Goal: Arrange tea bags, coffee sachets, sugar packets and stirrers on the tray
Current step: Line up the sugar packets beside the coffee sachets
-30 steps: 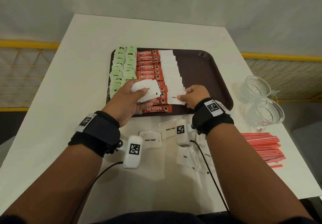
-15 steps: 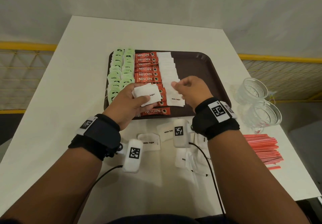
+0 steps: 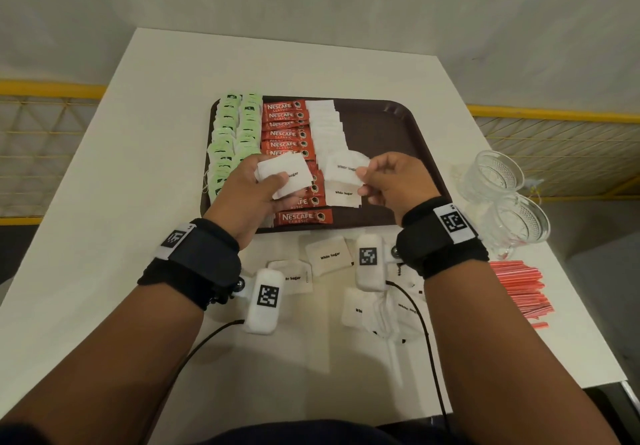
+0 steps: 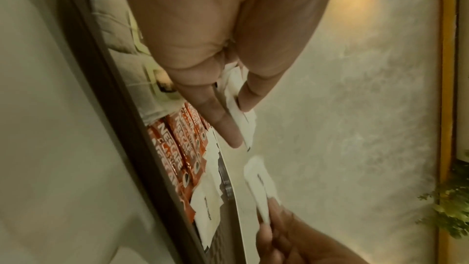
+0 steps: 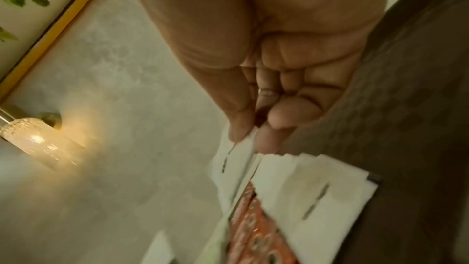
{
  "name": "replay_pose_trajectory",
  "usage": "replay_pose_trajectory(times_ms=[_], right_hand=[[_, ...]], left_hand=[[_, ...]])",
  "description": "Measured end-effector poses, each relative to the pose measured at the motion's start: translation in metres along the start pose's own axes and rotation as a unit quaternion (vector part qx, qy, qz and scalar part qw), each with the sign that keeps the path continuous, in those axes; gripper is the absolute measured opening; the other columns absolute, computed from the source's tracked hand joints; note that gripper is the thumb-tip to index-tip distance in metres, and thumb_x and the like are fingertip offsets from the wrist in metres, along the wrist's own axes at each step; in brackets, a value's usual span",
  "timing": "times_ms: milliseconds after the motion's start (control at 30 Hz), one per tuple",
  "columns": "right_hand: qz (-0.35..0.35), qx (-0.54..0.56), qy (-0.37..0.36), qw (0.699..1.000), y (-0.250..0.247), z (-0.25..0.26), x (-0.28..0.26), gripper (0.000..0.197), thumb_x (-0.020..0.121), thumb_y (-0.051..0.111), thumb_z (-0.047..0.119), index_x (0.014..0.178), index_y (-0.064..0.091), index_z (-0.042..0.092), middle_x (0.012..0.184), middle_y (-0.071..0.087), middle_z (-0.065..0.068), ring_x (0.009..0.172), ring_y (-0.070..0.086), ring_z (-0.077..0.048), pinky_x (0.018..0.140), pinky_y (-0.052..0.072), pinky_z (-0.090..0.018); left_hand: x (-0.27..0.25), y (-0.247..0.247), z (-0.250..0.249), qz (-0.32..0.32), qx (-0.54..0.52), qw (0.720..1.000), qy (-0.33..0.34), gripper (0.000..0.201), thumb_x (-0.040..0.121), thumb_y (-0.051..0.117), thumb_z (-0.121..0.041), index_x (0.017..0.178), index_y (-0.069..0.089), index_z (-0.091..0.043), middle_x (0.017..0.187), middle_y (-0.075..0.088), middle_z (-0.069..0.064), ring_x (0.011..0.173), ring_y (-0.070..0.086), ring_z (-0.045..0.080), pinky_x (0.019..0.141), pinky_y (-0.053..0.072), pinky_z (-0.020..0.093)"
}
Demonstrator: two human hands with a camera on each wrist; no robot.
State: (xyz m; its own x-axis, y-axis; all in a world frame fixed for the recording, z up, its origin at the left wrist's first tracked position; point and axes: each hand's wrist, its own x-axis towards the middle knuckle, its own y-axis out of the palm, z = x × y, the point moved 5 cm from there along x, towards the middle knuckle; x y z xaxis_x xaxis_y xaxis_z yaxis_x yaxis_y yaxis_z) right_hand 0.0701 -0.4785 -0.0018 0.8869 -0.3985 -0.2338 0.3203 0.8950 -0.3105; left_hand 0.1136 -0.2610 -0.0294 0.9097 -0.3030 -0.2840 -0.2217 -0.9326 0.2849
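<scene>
The brown tray [image 3: 398, 125] carries columns of green tea bags [image 3: 235, 132], red Nescafe coffee sachets [image 3: 285, 125] and white sugar packets [image 3: 325, 122]. Above the tray's near part, my left hand [image 3: 256, 188] grips a small stack of white sugar packets [image 3: 287, 176] between thumb and fingers [image 4: 238, 115]. My right hand [image 3: 388, 181] pinches one sugar packet [image 3: 346, 169] by its edge, just above the sugar column [image 5: 236, 160]. More sugar packets [image 3: 329, 255] lie loose on the white table [image 3: 131, 202] near my wrists. Red stirrers [image 3: 519, 288] are piled at the right.
Two glass cups [image 3: 505, 195] stand right of the tray, near the table's right edge. The right half of the tray is bare. Cables run from the wrist cameras toward me. Yellow railings flank the table.
My right hand left the sugar column, reached to the stack in my left hand and now holds a fresh packet above the tray. The left hand stayed roughly in place.
</scene>
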Motion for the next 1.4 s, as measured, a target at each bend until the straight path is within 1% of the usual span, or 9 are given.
replay_pose_trajectory(times_ms=[167, 267, 400, 533, 600, 767, 900, 1067, 1400], right_hand=[[0.012, -0.106, 0.036, 0.994, -0.008, -0.021, 0.003, 0.013, 0.087, 0.070, 0.013, 0.084, 0.057, 0.013, 0.075, 0.066, -0.005, 0.056, 0.058, -0.012, 0.050, 0.048, -0.023], [0.016, -0.197, 0.041, 0.979, -0.001, -0.030, 0.007, 0.014, 0.084, 0.073, 0.018, 0.082, 0.059, 0.014, 0.076, 0.066, -0.004, 0.058, 0.059, -0.011, 0.063, 0.054, -0.028], [-0.001, -0.260, 0.060, 0.964, 0.004, -0.028, 0.016, 0.017, 0.083, 0.074, 0.023, 0.077, 0.061, 0.015, 0.090, 0.070, -0.009, 0.076, 0.064, -0.019, 0.084, 0.056, -0.037], [0.010, -0.334, 0.087, 0.939, 0.010, -0.027, 0.026, 0.031, 0.085, 0.071, 0.030, 0.103, 0.068, 0.006, 0.108, 0.068, -0.012, 0.103, 0.064, -0.028, 0.096, 0.051, -0.042], [0.012, -0.367, 0.095, 0.925, 0.013, -0.028, 0.029, 0.038, 0.087, 0.069, 0.034, 0.111, 0.066, 0.005, 0.110, 0.067, -0.012, 0.105, 0.062, -0.028, 0.098, 0.050, -0.041], [0.006, -0.385, 0.107, 0.917, 0.011, -0.027, 0.029, 0.037, 0.085, 0.070, 0.036, 0.109, 0.064, 0.007, 0.105, 0.067, -0.008, 0.098, 0.063, -0.024, 0.092, 0.051, -0.036], [-0.020, -0.304, 0.015, 0.952, 0.013, -0.009, 0.015, 0.028, 0.087, 0.067, 0.036, 0.099, 0.060, 0.012, 0.096, 0.063, -0.002, 0.089, 0.060, -0.019, 0.088, 0.052, -0.037], [0.107, -0.161, 0.021, 0.981, 0.035, 0.012, -0.009, 0.029, 0.084, 0.072, 0.037, 0.100, 0.064, 0.014, 0.090, 0.069, -0.001, 0.072, 0.064, -0.011, 0.059, 0.050, -0.024], [0.034, -0.154, 0.030, 0.987, -0.012, -0.014, 0.000, 0.008, 0.086, 0.072, 0.017, 0.087, 0.065, 0.014, 0.069, 0.064, 0.000, 0.057, 0.055, -0.011, 0.051, 0.043, -0.019]], left_hand=[[-0.001, -0.007, 0.002, -0.011, 0.007, 1.000, -0.018, 0.035, 0.099, 0.055, -0.006, 0.132, 0.046, -0.011, 0.126, 0.058, 0.010, 0.091, 0.074, 0.023, 0.072, 0.059, 0.025], [-0.002, -0.005, 0.005, -0.008, 0.021, 0.999, -0.029, 0.036, 0.098, 0.056, -0.007, 0.133, 0.047, -0.012, 0.128, 0.057, 0.010, 0.094, 0.073, 0.025, 0.076, 0.060, 0.029], [-0.003, -0.006, 0.006, -0.006, 0.033, 0.999, -0.032, 0.037, 0.098, 0.057, -0.010, 0.133, 0.047, -0.014, 0.129, 0.056, 0.009, 0.092, 0.074, 0.023, 0.075, 0.060, 0.028], [-0.005, -0.009, 0.007, -0.011, 0.036, 0.999, -0.035, 0.035, 0.098, 0.057, -0.010, 0.131, 0.048, -0.015, 0.130, 0.055, 0.010, 0.093, 0.074, 0.026, 0.086, 0.059, 0.038], [-0.004, -0.010, 0.008, -0.009, 0.025, 0.999, -0.040, 0.033, 0.098, 0.056, -0.008, 0.129, 0.048, -0.014, 0.131, 0.053, 0.013, 0.097, 0.073, 0.031, 0.080, 0.059, 0.034], [-0.005, -0.008, 0.011, 0.006, 0.002, 0.998, -0.057, 0.036, 0.097, 0.054, -0.001, 0.130, 0.047, -0.012, 0.131, 0.053, 0.015, 0.101, 0.070, 0.035, 0.074, 0.060, 0.030], [-0.005, -0.003, 0.011, 0.015, 0.024, 0.999, -0.047, 0.043, 0.093, 0.060, 0.004, 0.132, 0.047, -0.009, 0.133, 0.054, 0.014, 0.109, 0.066, 0.032, 0.072, 0.060, 0.029], [-0.004, 0.012, 0.010, 0.037, 0.046, 0.998, -0.021, 0.048, 0.088, 0.067, 0.004, 0.131, 0.049, -0.007, 0.125, 0.064, 0.011, 0.105, 0.070, 0.026, 0.079, 0.060, 0.036], [-0.002, 0.012, 0.009, 0.008, 0.027, 0.998, -0.055, 0.030, 0.101, 0.048, -0.005, 0.130, 0.048, -0.014, 0.119, 0.063, 0.010, 0.090, 0.075, 0.026, 0.079, 0.062, 0.034]])
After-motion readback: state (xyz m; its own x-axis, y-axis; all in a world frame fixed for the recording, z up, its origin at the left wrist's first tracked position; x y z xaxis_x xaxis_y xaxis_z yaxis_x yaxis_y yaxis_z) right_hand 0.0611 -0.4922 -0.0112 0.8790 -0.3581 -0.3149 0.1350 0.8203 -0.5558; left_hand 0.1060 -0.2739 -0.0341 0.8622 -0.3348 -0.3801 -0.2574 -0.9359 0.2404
